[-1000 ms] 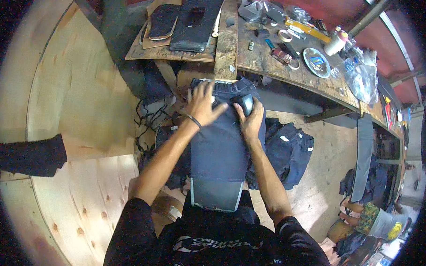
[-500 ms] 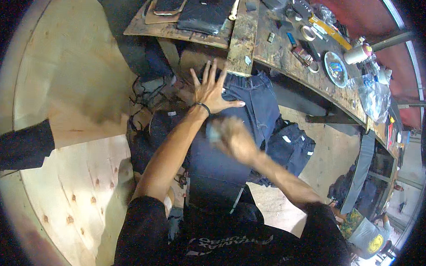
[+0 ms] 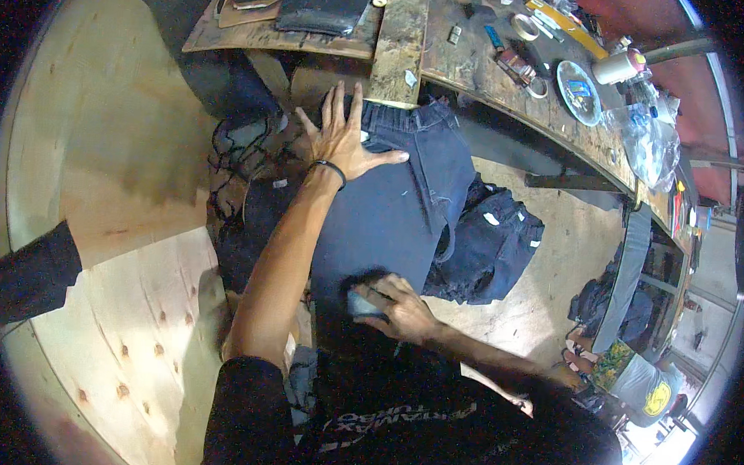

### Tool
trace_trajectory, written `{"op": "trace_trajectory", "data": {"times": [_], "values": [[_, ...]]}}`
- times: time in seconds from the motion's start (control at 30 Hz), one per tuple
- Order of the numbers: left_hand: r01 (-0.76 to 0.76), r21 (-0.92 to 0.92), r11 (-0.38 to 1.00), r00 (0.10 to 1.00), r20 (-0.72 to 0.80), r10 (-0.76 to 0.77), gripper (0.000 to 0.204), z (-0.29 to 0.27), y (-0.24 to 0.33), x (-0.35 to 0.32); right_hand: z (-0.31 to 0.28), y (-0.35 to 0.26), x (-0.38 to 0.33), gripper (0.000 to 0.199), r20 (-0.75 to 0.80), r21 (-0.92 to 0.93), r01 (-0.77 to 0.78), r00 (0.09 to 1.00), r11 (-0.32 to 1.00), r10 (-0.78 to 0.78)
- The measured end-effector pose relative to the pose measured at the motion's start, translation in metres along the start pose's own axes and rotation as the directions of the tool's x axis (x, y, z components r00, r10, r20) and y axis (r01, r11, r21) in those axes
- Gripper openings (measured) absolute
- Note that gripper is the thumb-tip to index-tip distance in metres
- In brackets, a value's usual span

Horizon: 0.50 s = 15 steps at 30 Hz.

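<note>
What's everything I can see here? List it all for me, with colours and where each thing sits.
Dark jeans: one, navy, spread flat below the workbench.
Folded garment pile: one, dark blue, right of the jeans.
Workbench: one, worn brown wood, along the top.
Tape roll: one, pale, on the bench.
Round dish: one, blue and white, on the bench.
Plastic bag: one, clear, bench's right end.
Plywood floor: pale, left side.
Left hand: flat on the jeans' waistband, black wristband.
Right hand: grips a small grey object, pressed on the jeans.

white tags (image 3: 492,219) on folded dark jeans (image 3: 490,249)
</note>
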<state>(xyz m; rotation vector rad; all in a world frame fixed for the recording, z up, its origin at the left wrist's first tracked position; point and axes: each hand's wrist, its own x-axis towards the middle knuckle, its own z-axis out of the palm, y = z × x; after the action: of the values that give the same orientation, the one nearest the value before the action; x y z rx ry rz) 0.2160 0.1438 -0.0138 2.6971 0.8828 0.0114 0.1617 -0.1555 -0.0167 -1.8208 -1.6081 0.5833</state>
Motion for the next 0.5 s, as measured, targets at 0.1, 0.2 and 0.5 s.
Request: {"op": "trace_trajectory", "data": {"times": [0.1,0.2,0.5], "values": [[-0.007,0.0,1.0,0.998,-0.06,0.007,0.165,0.002,0.0,-0.001,-0.015,-0.005,0.008,0.061,-0.133,-0.064,-0.091,0.988,0.994,0.082],[-0.003,0.022,1.0,0.999,-0.048,0.004,0.162,0.001,0.001,-0.002,-0.031,-0.018,0.018,0.059,-0.229,-0.087,-0.141,0.966,0.986,0.118],[-0.044,0.019,0.999,0.996,-0.081,0.046,0.158,-0.003,0.003,-0.003,-0.055,-0.046,0.004,0.058,-0.217,-0.077,-0.164,0.965,0.983,0.145]]}}
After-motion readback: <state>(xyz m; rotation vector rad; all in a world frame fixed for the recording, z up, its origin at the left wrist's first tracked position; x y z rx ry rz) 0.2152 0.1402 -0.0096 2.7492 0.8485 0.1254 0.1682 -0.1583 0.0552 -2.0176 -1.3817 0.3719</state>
